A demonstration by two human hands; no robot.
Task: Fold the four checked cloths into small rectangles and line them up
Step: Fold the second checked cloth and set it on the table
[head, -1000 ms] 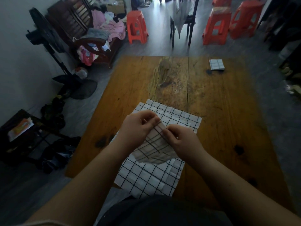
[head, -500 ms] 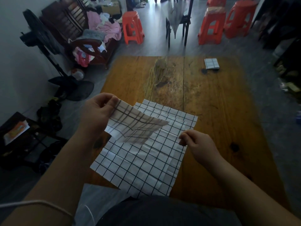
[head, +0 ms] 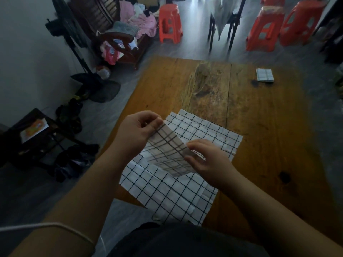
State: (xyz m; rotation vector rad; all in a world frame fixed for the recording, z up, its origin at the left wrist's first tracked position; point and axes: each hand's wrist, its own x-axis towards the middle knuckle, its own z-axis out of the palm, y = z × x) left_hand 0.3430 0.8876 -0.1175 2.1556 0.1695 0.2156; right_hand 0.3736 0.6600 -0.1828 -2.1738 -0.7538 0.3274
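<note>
A white cloth with a black check (head: pixel 178 190) lies spread flat on the near part of the wooden table (head: pixel 269 138). Above it I hold up a smaller checked cloth (head: pixel 168 153), partly unfolded and hanging in the air. My left hand (head: pixel 138 131) pinches its upper left corner. My right hand (head: pixel 207 160) grips its right edge with curled fingers. One folded checked cloth (head: pixel 264 75) sits as a small rectangle at the far right of the table.
The table's left edge runs beside a grey floor with a standing fan (head: pixel 74 39) and dark clutter. Red plastic stools (head: pixel 169 23) and a dark chair (head: pixel 225 21) stand beyond the far edge. A white cable (head: pixel 55 227) crosses my left arm.
My right hand has come back from the flat cloth's right edge to take the held cloth's right side. The left hand has moved right and down, bringing the cloth over the spread one.
</note>
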